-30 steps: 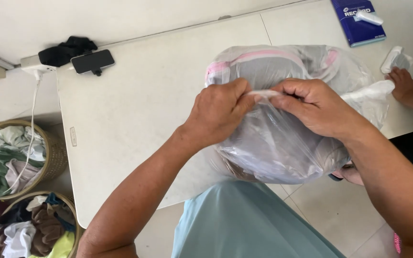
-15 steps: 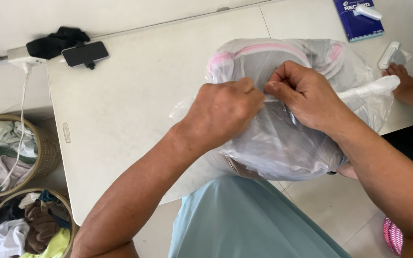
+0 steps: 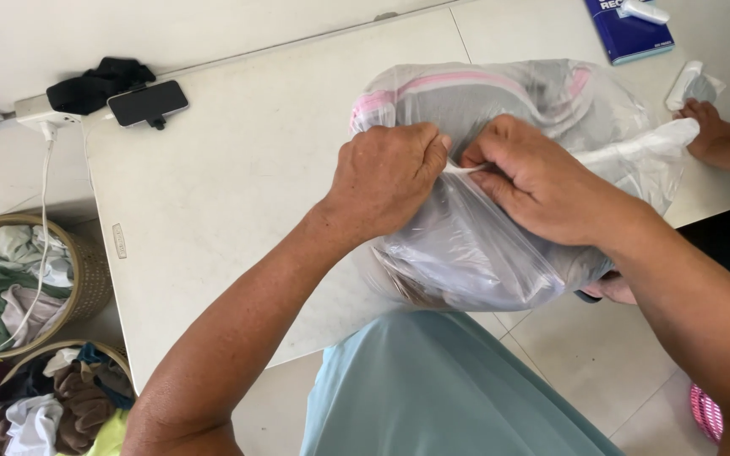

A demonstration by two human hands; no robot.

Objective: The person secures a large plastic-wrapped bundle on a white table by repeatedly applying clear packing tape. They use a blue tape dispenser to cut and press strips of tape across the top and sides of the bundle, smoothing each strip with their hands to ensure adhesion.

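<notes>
A clear plastic bag (image 3: 466, 253) stuffed with grey and pink clothing sits on the white table (image 3: 230, 194) at its near edge. My left hand (image 3: 386, 173) and my right hand (image 3: 534, 181) are clenched close together on top of the bag. Each pinches one end of a twisted white strip of the bag's plastic (image 3: 462, 169) drawn tight between them. A long twisted tail of the bag (image 3: 635, 148) trails off to the right past my right hand.
Another person's hand (image 3: 707, 122) rests on the table at the right, near a small wrapped packet (image 3: 693, 84). A blue booklet (image 3: 627, 29) lies at the far right. A black phone (image 3: 147, 103), dark cloth (image 3: 99, 83) and a power strip (image 3: 40, 110) sit far left. Two laundry baskets (image 3: 86, 270) stand on the floor at left.
My hands have drawn closer together on the bag's top, and the plastic strip between them has shortened and tightened. The view has shifted slightly.
</notes>
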